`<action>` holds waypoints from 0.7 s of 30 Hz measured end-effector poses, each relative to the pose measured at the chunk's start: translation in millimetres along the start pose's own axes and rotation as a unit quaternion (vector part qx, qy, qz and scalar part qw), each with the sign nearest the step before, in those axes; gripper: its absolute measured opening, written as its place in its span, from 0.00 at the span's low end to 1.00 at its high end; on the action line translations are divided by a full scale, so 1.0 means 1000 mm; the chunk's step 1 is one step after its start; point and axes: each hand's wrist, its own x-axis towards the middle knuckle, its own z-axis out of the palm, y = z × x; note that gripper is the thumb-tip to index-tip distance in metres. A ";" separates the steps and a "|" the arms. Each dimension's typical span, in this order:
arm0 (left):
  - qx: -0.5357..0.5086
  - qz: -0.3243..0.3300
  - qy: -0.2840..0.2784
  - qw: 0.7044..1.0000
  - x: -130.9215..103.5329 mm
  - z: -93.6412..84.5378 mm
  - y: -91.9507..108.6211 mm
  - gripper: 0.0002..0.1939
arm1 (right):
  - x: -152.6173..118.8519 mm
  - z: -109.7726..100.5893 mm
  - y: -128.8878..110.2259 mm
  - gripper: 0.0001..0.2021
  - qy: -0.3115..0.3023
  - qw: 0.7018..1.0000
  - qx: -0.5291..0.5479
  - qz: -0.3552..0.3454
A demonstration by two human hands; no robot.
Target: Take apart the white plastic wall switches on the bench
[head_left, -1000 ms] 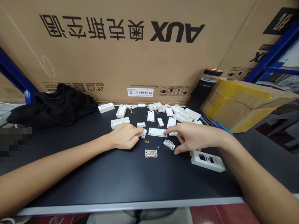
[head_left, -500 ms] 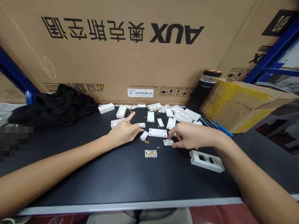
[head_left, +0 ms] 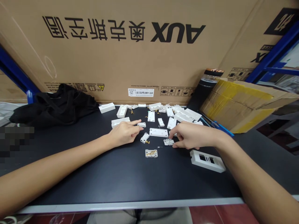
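Observation:
My left hand is above the left side of the scattered parts, index finger stretched out and thumb apart, with nothing visible in it. Its fingertips come close to a small white plastic piece. Just right of it lies another small white housing with a brass bit beside it. My right hand has thumb and index finger on the edges of a small white plastic housing resting on the table. Nearer to me is a white housing with brass contacts inside.
A long white power-strip-like casing lies right of centre. Several white covers spread toward the back. A black bottle, a taped cardboard box and blue-handled tool stand right; black cloth lies left. A large carton walls the back.
My left index finger has lowered from pointing up and away to pointing right, over the small white piece. My right hand stays at the same housing.

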 end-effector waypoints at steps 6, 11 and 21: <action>-0.006 -0.012 -0.012 1.000 0.001 0.000 0.002 0.24 | -0.004 -0.004 0.001 0.21 0.014 1.000 0.019 0.019; -0.032 0.022 0.031 0.999 0.005 -0.001 0.003 0.23 | 0.000 -0.011 0.016 0.13 0.201 0.980 0.006 -0.011; -0.042 0.086 0.061 0.994 0.007 -0.005 0.008 0.24 | 0.012 -0.005 0.028 0.09 0.233 0.966 -0.057 -0.097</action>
